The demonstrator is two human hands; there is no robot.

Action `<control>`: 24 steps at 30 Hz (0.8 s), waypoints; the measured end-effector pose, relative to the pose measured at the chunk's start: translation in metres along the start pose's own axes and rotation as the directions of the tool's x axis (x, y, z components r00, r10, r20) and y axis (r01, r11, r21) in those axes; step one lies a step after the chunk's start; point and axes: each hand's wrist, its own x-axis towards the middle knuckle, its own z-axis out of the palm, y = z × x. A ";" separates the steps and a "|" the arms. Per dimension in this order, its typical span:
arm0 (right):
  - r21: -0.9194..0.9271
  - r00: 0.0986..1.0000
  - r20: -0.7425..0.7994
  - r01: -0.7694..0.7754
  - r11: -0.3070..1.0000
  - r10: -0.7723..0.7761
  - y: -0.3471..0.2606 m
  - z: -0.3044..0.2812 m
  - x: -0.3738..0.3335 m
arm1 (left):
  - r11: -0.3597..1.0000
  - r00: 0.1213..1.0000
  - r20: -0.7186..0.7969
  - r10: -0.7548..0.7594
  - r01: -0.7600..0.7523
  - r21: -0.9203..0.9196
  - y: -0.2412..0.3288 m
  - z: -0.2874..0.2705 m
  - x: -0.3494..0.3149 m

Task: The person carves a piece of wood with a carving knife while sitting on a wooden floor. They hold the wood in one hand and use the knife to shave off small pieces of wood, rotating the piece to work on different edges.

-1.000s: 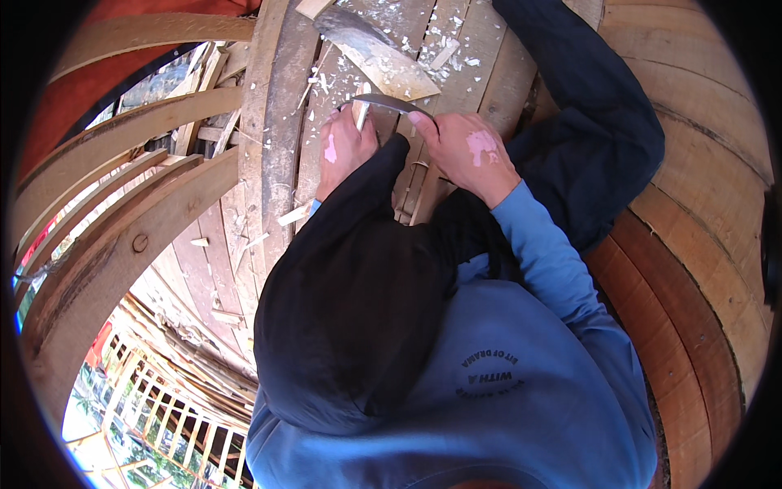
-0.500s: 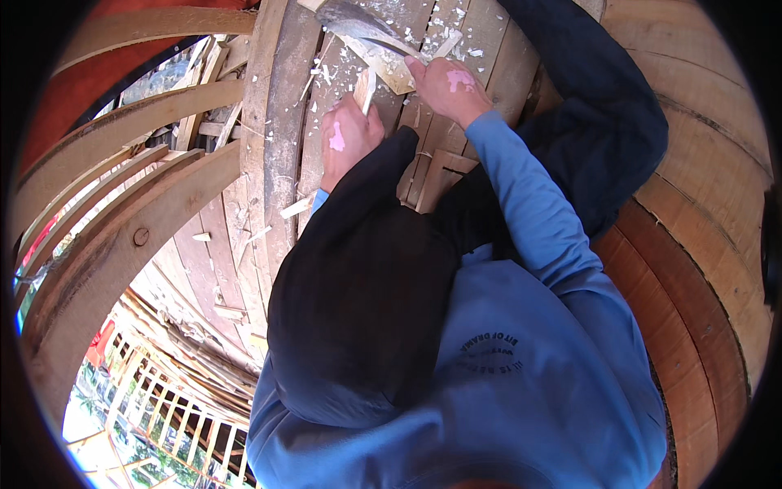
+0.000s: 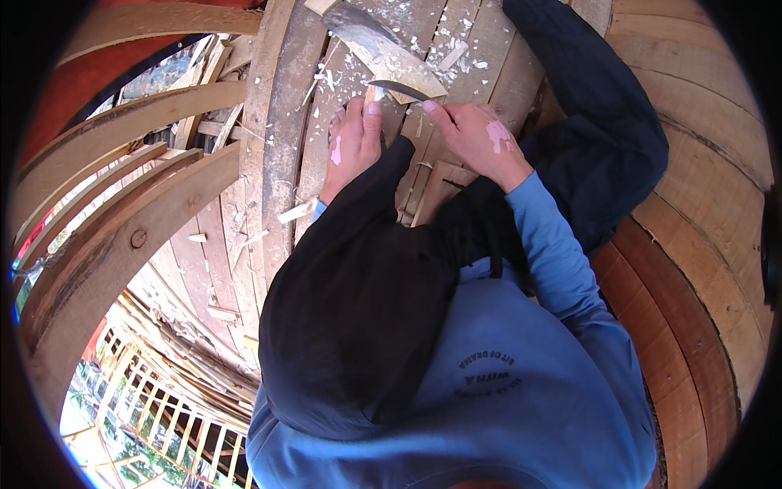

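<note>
In my right hand [image 3: 485, 143] is a dark curved-blade knife [image 3: 395, 86], gripped with the thumb along it. Its blade points left and arches over the end of a small pale wood piece [image 3: 372, 96]. My left hand [image 3: 352, 138] is closed around this wood, the thumb pressed along it; most of the piece is hidden in the fingers. Just beyond both hands lies a flat board [image 3: 387, 57], pale with a dark grey patch, and wood shavings [image 3: 330, 79] are scattered around it.
I sit on a plank floor [image 3: 277, 163], my black-trousered legs [image 3: 603, 122] bent in front. Curved wooden ribs [image 3: 163, 196] rise at left. A planked wooden wall [image 3: 692, 106] curves along the right. A slatted yellowish frame [image 3: 163, 407] shows at lower left.
My right hand has moved right and nearer to me, turning the knife so its curved blade shows clearly. The wood in my left hand now points up less visibly, with less of it showing.
</note>
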 end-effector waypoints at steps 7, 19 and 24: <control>-0.082 0.999 -0.021 -0.043 0.996 0.041 -0.015 -0.001 -0.009 | 0.997 0.999 -0.032 0.001 -0.004 -0.080 -0.015 0.009 0.001; -0.145 0.987 -0.133 -0.108 0.984 0.089 -0.025 0.021 -0.018 | 0.995 0.996 -0.085 0.031 -0.022 0.099 -0.014 0.007 0.011; -0.148 0.979 -0.180 -0.122 0.981 0.095 -0.031 0.030 -0.013 | 0.987 0.994 -0.109 -0.027 0.044 0.157 -0.019 0.008 0.018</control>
